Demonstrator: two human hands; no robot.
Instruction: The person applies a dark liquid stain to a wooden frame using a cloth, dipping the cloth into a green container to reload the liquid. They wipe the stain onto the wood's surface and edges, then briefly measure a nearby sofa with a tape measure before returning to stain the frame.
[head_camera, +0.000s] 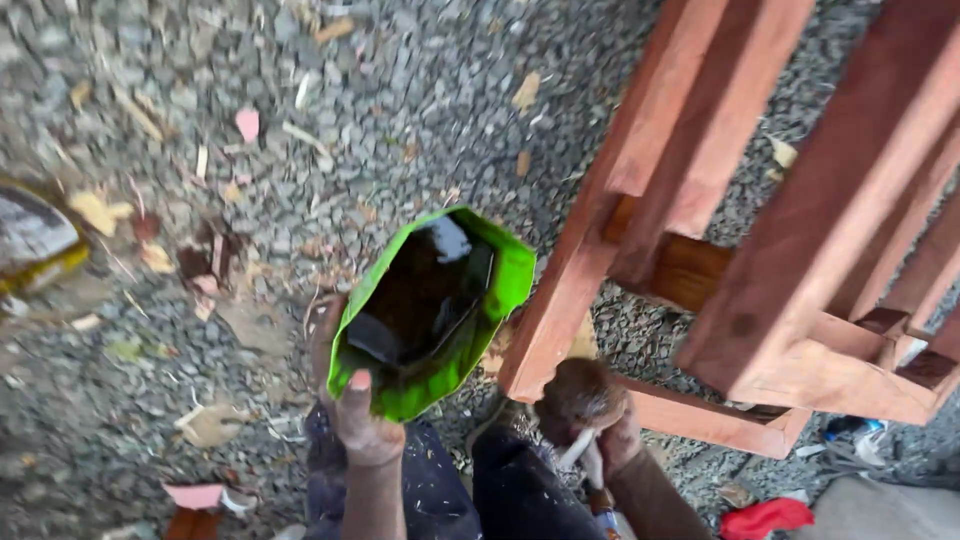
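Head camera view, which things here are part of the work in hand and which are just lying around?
In use: green container of dark liquid in left hand; stained brush in right hand; reddish wooden frame.
Lying about: wood chips, red rag, gravel.

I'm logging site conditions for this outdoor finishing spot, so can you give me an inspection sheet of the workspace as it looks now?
Surface: grey gravel ground, strewn with wood chips and dry leaves.
Job's things: green container, open at the top, with dark glossy liquid inside; reddish wooden frame standing on the gravel, its slats stained red-brown.
Clutter: pink scraps on the gravel; red item by the frame's foot; a dark round object at the left edge, too blurred to tell.
Grippers: left hand holds the green container from below; right hand grips a pale handle at the frame's lower corner, its tip hidden.
Cables: nothing seen.
Surroundings: outdoors, daylight; the person's dark trousers at the bottom.
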